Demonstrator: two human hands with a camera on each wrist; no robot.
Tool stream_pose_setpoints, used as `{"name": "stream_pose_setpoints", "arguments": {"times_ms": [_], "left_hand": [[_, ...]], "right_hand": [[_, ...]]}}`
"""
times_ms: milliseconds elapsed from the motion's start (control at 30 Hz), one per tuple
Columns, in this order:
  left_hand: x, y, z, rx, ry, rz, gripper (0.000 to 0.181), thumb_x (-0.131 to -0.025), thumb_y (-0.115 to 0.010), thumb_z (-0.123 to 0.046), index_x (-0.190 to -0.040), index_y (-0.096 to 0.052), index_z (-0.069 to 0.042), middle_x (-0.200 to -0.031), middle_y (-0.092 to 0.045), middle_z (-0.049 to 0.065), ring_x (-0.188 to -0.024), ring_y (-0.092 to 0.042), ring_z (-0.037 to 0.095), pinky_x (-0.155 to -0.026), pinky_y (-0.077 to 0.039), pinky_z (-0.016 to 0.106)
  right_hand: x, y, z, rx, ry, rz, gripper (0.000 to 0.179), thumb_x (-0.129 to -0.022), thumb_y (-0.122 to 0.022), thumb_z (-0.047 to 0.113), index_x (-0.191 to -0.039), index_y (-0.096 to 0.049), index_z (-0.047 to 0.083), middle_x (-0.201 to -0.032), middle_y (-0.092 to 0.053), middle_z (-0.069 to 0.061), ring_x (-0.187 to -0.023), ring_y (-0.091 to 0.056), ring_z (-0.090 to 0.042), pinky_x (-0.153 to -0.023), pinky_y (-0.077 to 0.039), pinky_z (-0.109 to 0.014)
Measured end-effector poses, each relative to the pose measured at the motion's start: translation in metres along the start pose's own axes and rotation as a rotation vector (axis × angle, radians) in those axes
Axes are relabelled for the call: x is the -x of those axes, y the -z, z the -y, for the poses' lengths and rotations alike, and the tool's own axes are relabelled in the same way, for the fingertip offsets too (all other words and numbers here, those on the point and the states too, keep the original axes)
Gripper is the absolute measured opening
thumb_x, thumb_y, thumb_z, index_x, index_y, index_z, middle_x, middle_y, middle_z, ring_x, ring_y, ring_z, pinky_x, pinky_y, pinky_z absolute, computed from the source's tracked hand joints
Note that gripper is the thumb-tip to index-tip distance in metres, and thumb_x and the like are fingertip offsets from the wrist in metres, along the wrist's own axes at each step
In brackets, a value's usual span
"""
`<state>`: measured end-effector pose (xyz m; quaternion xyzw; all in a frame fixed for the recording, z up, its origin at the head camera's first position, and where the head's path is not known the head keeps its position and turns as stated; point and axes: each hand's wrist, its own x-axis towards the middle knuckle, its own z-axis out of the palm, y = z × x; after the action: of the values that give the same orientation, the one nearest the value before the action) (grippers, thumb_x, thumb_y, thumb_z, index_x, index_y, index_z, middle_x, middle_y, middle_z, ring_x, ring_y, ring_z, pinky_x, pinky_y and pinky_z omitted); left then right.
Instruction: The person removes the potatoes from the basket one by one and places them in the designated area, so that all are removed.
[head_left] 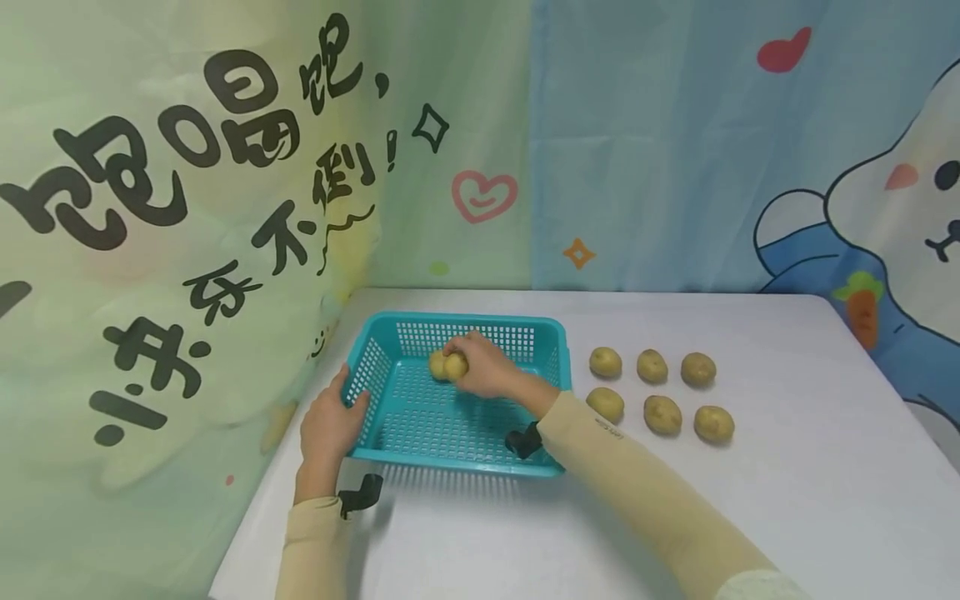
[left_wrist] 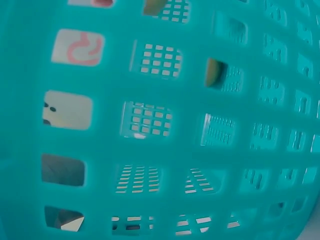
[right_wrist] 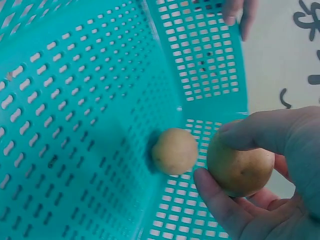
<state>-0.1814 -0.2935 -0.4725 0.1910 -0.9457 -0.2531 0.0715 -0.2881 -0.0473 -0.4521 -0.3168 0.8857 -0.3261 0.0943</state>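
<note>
A turquoise plastic basket with perforated walls stands on the white table. My right hand reaches into it and grips a potato between thumb and fingers. Beside that one, a second potato lies in the basket near its back wall. My left hand holds the basket's left rim, thumb on the inner side and fingers outside. In the left wrist view the perforated basket wall fills nearly everything, and the left hand is out of sight there.
Several potatoes lie in two rows on the white table, right of the basket. Behind the table hangs a printed curtain with lettering and cartoon figures. Each wrist carries a small black camera mount.
</note>
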Motion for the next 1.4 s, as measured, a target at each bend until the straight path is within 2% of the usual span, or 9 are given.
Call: {"name": "stream_pose_setpoints", "arguments": {"times_ms": [200,400,600,700,933,1067,1267,1400], "left_hand": [[0.001,0.000,0.000,-0.003,0.007,0.000,0.065,-0.097,-0.054,-0.036,-0.154,-0.031,-0.013,-0.138,-0.051,0.026,-0.097,-0.058,0.035,-0.077,-0.047,0.051],[0.002,0.000,0.000,-0.007,0.005,0.001,0.065,-0.097,-0.054,-0.036,-0.154,-0.032,-0.012,-0.140,-0.050,0.026,-0.103,-0.059,0.037,-0.081,-0.047,0.054],[0.001,0.000,0.001,-0.010,0.000,0.011,0.065,-0.098,-0.053,-0.036,-0.154,-0.031,-0.013,-0.138,-0.051,0.027,-0.099,-0.059,0.036,-0.079,-0.047,0.053],[0.001,0.001,0.001,-0.008,-0.003,0.013,0.065,-0.098,-0.053,-0.036,-0.154,-0.031,-0.013,-0.139,-0.050,0.027,-0.099,-0.059,0.036,-0.079,-0.047,0.053],[0.002,0.002,0.000,-0.008,-0.005,0.017,0.065,-0.098,-0.054,-0.035,-0.154,-0.031,-0.012,-0.139,-0.050,0.028,-0.095,-0.058,0.035,-0.074,-0.046,0.050],[0.002,0.002,-0.001,-0.007,-0.006,0.014,0.065,-0.097,-0.054,-0.035,-0.154,-0.031,-0.011,-0.138,-0.050,0.028,-0.091,-0.058,0.034,-0.071,-0.046,0.049],[0.002,0.002,-0.001,-0.017,0.001,0.017,0.065,-0.098,-0.053,-0.036,-0.154,-0.030,-0.013,-0.136,-0.052,0.028,-0.093,-0.058,0.035,-0.072,-0.046,0.049],[0.002,0.002,-0.001,-0.018,0.006,0.022,0.065,-0.098,-0.052,-0.037,-0.155,-0.030,-0.013,-0.135,-0.052,0.029,-0.098,-0.059,0.037,-0.075,-0.046,0.052]], "right_hand": [[0.012,0.017,0.004,-0.015,0.030,0.000,0.046,-0.081,-0.075,0.005,-0.125,-0.063,0.011,-0.120,-0.055,-0.010,-0.101,-0.054,-0.022,-0.078,-0.050,-0.035],[0.030,0.030,-0.002,-0.033,0.088,-0.044,0.044,-0.081,-0.076,0.009,-0.124,-0.064,0.014,-0.121,-0.059,-0.006,-0.105,-0.055,-0.021,-0.079,-0.051,-0.033],[0.055,0.041,-0.014,-0.156,0.106,-0.099,0.046,-0.083,-0.075,0.008,-0.127,-0.062,0.011,-0.124,-0.058,-0.006,-0.106,-0.057,-0.026,-0.075,-0.053,-0.028],[0.070,0.047,-0.020,-0.226,0.084,-0.107,0.048,-0.085,-0.074,0.009,-0.131,-0.059,0.013,-0.130,-0.055,-0.006,-0.109,-0.057,-0.029,-0.076,-0.054,-0.028],[0.097,0.053,-0.041,-0.301,-0.040,-0.171,0.054,-0.087,-0.074,0.015,-0.137,-0.054,0.017,-0.136,-0.052,-0.005,-0.110,-0.059,-0.029,-0.080,-0.055,-0.033],[0.111,0.057,-0.053,-0.364,-0.083,-0.207,0.057,-0.087,-0.074,0.014,-0.139,-0.050,0.011,-0.139,-0.050,-0.009,-0.116,-0.056,-0.035,-0.083,-0.054,-0.040],[0.129,0.062,-0.072,-0.344,-0.155,-0.330,0.055,-0.087,-0.073,0.016,-0.137,-0.051,0.010,-0.136,-0.052,-0.014,-0.118,-0.057,-0.041,-0.090,-0.051,-0.048],[0.140,0.064,-0.085,-0.362,-0.207,-0.351,0.054,-0.089,-0.072,0.020,-0.138,-0.050,0.012,-0.138,-0.050,-0.015,-0.121,-0.054,-0.041,-0.093,-0.049,-0.050]]}}
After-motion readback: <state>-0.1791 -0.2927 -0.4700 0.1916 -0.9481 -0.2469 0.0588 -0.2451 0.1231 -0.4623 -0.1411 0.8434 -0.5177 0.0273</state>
